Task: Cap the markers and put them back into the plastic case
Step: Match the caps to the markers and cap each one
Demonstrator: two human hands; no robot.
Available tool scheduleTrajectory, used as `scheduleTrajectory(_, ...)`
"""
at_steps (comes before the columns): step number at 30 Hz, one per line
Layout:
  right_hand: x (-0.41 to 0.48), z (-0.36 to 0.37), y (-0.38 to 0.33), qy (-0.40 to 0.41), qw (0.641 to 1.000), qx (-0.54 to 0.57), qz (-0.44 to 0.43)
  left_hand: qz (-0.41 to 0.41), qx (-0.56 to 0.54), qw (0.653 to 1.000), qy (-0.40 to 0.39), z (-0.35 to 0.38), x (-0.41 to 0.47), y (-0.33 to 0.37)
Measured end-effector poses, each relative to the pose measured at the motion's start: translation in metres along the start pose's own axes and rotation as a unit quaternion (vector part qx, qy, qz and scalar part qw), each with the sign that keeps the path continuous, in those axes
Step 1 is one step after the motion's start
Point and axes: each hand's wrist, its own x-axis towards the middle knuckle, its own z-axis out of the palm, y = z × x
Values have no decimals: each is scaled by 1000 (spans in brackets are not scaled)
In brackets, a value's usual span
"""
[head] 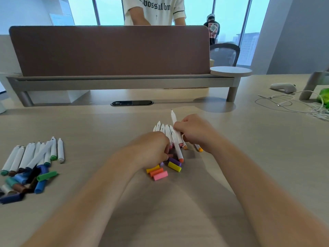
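Head view showed both bare forearms reaching over the middle of the tabletop (258, 157). The right hand (195, 132) had its fingers curled round an orange-ended marker (178, 148), gripping it near the middle, its tip angled toward the far edge and its orange end toward the near edge. Under that marker lay a row of white markers (163, 128), side by side, tips toward the far edge. The left hand (153, 148) sat just left of the row with its fingers curled down at the markers' coloured ends; I could not tell whether it pinched anything. Just near of it lay loose caps: a yellow cap (174, 166), a purple cap (175, 161), an orange cap (156, 172) and a pink cap (160, 175), close together. Near the left edge lay a second bunch of uncapped markers (35, 154), with a heap of dark caps (26, 183) and a green cap (46, 176) just near of them. A white cable (284, 104) trailed by the right edge.
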Motion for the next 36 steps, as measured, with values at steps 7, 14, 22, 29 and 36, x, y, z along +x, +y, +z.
scheduleTrajectory(7,-3,-1,-2,-9,1000,12,-10,-40,-123,984,122,-15,-3,-13)
scheduleTrajectory(14,-17,-5,-13,-137,987,79,-22,-108,-481,835,243,-12,8,-32)
scheduleTrajectory(22,-26,0,-18,-256,963,84,-17,-164,-705,649,236,-7,9,-41)
scheduleTrajectory(29,-26,2,-19,-255,965,56,-17,-154,-689,670,229,-8,8,-35)
scheduleTrajectory(36,-24,2,-18,-226,973,51,-20,-137,-631,723,246,-7,6,-28)
